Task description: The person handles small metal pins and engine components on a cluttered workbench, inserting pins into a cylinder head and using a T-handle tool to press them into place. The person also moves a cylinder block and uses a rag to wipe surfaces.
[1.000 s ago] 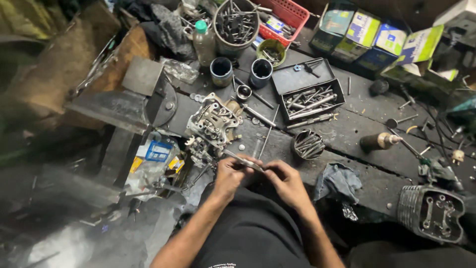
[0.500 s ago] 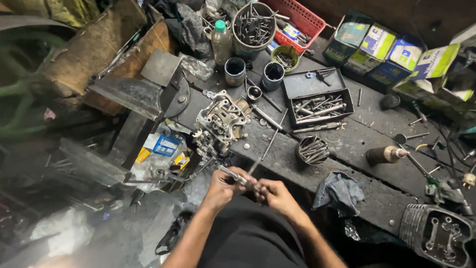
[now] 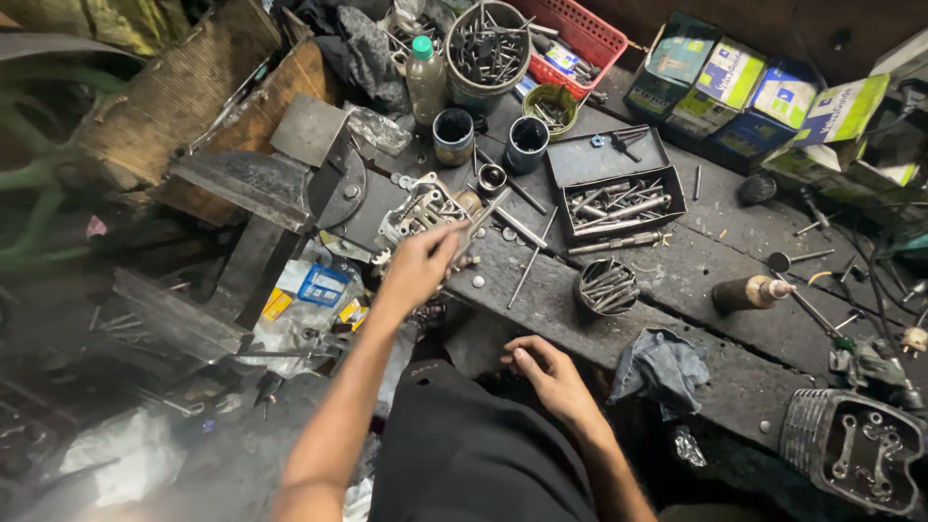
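- Hands have parted since a moment ago: then both met close together over a thin rod near the body, low centre of frame.
- Left hand [image 3: 418, 266] now reaches up to centre frame, fingers closed on a slim metal tool [image 3: 480, 220] whose tip lies at the engine head [image 3: 425, 208].
- Right hand [image 3: 549, 372] is back at lower centre, near the lap; fingers curled loosely, nothing visible in it, though the palm faces away and I cannot tell for sure.
- Reading: work seems to have moved from the part held in both hands to the engine head on the surface [image 3: 677, 280].
- Engine head sits centre-left, just beside the vise [image 3: 290, 184], partly covered by the left hand.
- Nearby: long rod [image 3: 533, 259] lying loose right of the hand; black tray [image 3: 619, 193] of bits at upper centre; small tin [image 3: 604, 285] of pins below it; rag [image 3: 662, 367] at lower right.
- Hard to make out: exact kind of tool, contact point under the fingers, left-side floor clutter in shadow.
- Second casting [image 3: 855, 459] sits close to the bottom right edge.
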